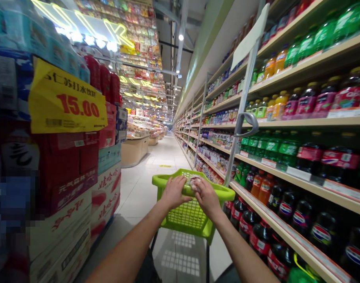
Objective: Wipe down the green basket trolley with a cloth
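Note:
A lime-green plastic shopping cart point(186, 216) with a perforated basket stands directly before me. My left hand point(175, 192) lies over the left part of its handle point(187, 191), fingers bent forward over the bar and thumb along the near side. Just right of it, my right hand point(206, 196) is closed at the handle too. A small crumpled whitish piece point(194, 181), perhaps tissue or wrapper, is pinched in its fingers. The cart's inside is mostly hidden by my hands and the near wall.
Long shelves of bottled drinks point(289, 147) line the right side, with a grey metal post point(241, 102) and loop near the cart. Stacked drink cartons point(65, 157) with a yellow price sign point(68, 98) stand close on the left. A tiled aisle point(165, 151) runs ahead past display bins point(135, 149).

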The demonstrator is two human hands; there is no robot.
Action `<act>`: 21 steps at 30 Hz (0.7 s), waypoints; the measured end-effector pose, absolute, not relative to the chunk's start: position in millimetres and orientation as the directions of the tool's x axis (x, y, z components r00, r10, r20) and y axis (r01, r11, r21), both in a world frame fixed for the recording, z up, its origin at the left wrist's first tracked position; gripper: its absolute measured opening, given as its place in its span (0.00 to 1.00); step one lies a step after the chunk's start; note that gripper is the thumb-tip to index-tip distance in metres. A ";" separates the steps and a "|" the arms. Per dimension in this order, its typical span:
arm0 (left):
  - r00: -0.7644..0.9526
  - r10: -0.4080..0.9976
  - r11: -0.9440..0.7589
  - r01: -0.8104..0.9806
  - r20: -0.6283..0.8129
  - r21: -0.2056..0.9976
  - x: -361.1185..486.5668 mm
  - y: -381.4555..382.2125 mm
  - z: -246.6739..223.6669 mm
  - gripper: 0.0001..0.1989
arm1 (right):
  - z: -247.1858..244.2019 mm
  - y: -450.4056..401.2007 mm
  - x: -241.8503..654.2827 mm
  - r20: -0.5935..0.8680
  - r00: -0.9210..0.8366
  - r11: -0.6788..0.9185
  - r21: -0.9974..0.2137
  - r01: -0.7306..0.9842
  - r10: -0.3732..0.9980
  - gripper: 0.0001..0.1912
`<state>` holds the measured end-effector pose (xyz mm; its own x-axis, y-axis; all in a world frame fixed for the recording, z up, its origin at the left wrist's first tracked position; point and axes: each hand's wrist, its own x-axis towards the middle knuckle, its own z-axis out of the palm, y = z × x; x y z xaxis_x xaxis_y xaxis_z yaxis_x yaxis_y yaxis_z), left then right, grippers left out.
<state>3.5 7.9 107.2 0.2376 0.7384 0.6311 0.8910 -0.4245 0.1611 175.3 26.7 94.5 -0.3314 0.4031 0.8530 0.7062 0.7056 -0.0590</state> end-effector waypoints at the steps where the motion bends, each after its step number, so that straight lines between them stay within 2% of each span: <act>1: 0.231 0.734 -0.424 0.890 0.638 0.166 4.9 8.1 106.6 0.31 | 92.2 29.3 191.7 0.863 -0.314 0.698 -0.060 0.713 0.395 0.16; 5: 0.211 0.730 -0.424 0.886 0.650 0.189 9.6 7.3 105.9 0.31 | 85.6 42.3 265.5 0.896 -0.167 0.579 -0.116 0.807 0.411 0.14; 8: 0.179 0.735 -0.403 0.891 0.654 0.209 13.5 5.6 105.3 0.31 | 80.4 41.8 278.5 0.916 -0.087 0.524 -0.144 0.839 0.392 0.14; 10: 0.172 0.734 -0.396 0.894 0.657 0.208 15.8 4.9 104.7 0.31 | 75.6 35.6 261.3 0.924 -0.116 0.553 -0.113 0.826 0.363 0.15; 13: 0.182 0.732 -0.399 0.896 0.657 0.195 15.6 5.0 104.0 0.31 | 72.4 29.9 234.4 0.910 -0.250 0.646 -0.026 0.763 0.332 0.16; 15: 0.186 0.733 -0.398 0.897 0.654 0.191 13.3 5.3 104.0 0.30 | 75.1 34.6 238.1 0.903 -0.266 0.672 -0.034 0.739 0.338 0.16; 16: 0.188 0.735 -0.397 0.898 0.651 0.188 12.1 5.4 104.2 0.30 | 77.5 39.3 247.2 0.905 -0.220 0.658 -0.083 0.748 0.364 0.16; 19: 0.183 0.743 -0.381 0.906 0.643 0.183 11.0 5.1 105.2 0.29 | 85.7 52.8 282.8 0.849 0.047 0.513 -0.361 0.779 0.527 0.17; 21: 0.170 0.749 -0.362 0.914 0.640 0.181 12.7 4.5 105.9 0.29 | 88.6 52.6 290.9 0.800 0.127 0.459 -0.458 0.762 0.587 0.18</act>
<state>12.7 4.5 105.9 0.1702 0.7493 0.6400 0.9144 -0.3623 0.1809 290.9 52.6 88.6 0.1269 0.5868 0.7997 0.7617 0.4589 -0.4575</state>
